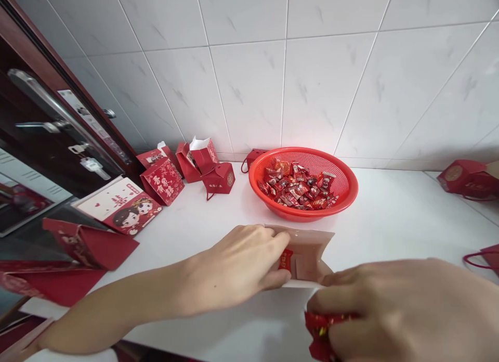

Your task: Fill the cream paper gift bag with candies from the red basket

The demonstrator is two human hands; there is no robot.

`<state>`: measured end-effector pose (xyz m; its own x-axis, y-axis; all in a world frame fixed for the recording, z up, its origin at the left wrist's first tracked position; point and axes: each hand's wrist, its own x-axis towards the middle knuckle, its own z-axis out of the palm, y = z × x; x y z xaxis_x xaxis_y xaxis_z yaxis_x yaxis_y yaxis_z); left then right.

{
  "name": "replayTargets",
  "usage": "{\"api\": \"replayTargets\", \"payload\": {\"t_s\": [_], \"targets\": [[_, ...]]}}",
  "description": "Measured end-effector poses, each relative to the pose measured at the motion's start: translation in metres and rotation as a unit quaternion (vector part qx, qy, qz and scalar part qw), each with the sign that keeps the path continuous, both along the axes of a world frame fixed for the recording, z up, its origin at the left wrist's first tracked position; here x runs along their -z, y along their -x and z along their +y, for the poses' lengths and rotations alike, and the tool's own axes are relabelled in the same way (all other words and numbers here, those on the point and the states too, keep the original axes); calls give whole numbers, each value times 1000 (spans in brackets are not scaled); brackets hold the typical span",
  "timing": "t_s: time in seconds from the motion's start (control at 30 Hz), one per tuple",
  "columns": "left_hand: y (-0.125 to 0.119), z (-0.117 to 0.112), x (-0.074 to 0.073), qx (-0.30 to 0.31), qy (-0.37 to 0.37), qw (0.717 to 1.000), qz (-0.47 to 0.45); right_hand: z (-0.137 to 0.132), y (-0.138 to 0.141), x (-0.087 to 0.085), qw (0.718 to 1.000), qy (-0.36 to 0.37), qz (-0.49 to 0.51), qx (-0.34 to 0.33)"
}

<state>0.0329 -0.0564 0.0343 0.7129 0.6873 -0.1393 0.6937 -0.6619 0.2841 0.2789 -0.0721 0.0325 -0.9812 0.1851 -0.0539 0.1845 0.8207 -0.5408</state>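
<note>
An open paper box (312,247), pale inside, stands in front of me with its mouth toward me. At its left edge is my left hand (245,263), fingers curled over the side and thumb along the near rim. A red-wrapped candy (286,259) shows inside the box beside those fingers. My right hand (378,310), slightly blurred, is closed around red-wrapped candy (322,333) at the near right. Its fingertips come close to the box's right corner; whether they touch it I cannot tell. How many pieces that hand holds is hidden.
Behind the box, a red plastic basket (353,190) holds many wrapped candies (300,188). Red gift boxes (220,180) stand at the back left, with a printed box (128,206) and opened red boxes (91,242) nearer. Another red box (468,180) is at right. A tiled wall (249,81) rises behind.
</note>
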Motion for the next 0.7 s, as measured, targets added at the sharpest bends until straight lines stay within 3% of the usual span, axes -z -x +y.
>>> {"api": "replayTargets", "payload": {"t_s": [0.07, 0.17, 0.27, 0.43, 0.53, 0.6, 0.7], "targets": [[-2, -2, 4, -17, -16, 1000, 3, 21, -7, -17, 996, 75, 34, -39], [-6, -1, 8, -36, -26, 999, 12, 42, -19, -27, 984, 106, 144, 11], [-10, 4, 6, -51, -20, 998, -3, 43, -20, -25, 962, 75, 239, 109], [-11, 13, 3, -61, 17, 992, -108, 34, 6, -10, 920, 104, 299, 230], [-10, 14, 5, -113, 47, 977, -174, 39, 23, 0, 897, -40, 329, 294], [-10, 13, 7, -140, 67, 966, -206, 44, 27, 4, 886, -138, 345, 278], [-10, 11, 10, -160, 87, 958, -223, 45, 23, 5, 884, -215, 344, 232]]}}
